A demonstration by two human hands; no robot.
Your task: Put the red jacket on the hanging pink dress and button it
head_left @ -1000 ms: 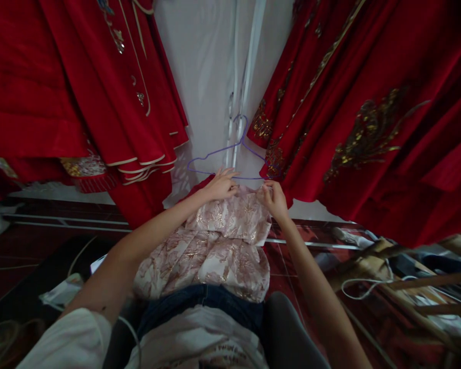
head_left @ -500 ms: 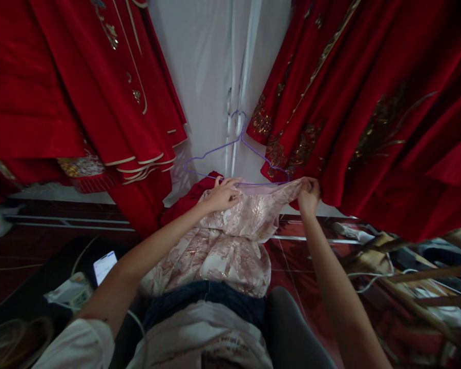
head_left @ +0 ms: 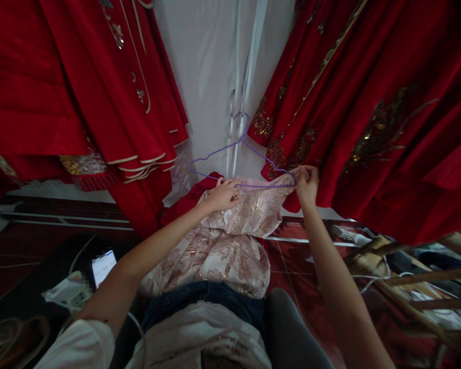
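Note:
A pale pink garment with gold floral pattern (head_left: pixel 223 246) lies over my lap and stretches up toward a purple wire hanger (head_left: pixel 238 154). My left hand (head_left: pixel 225 193) grips the garment's top edge at the hanger's bottom wire. My right hand (head_left: pixel 306 182) is closed on the garment's corner at the hanger's right end. A piece of red cloth (head_left: pixel 192 197) shows behind the garment, under my left hand.
Red embroidered garments hang at the left (head_left: pixel 80 87) and at the right (head_left: pixel 369 113), with a white wall (head_left: pixel 211 66) between them. A lit phone (head_left: pixel 103 266) lies on the dark floor at the lower left. Wooden sticks and cables (head_left: pixel 407 277) lie at the right.
My right hand has moved to the right and slightly up, pulling the garment's edge along the hanger's bottom wire to its right end. My left hand has stayed almost in place.

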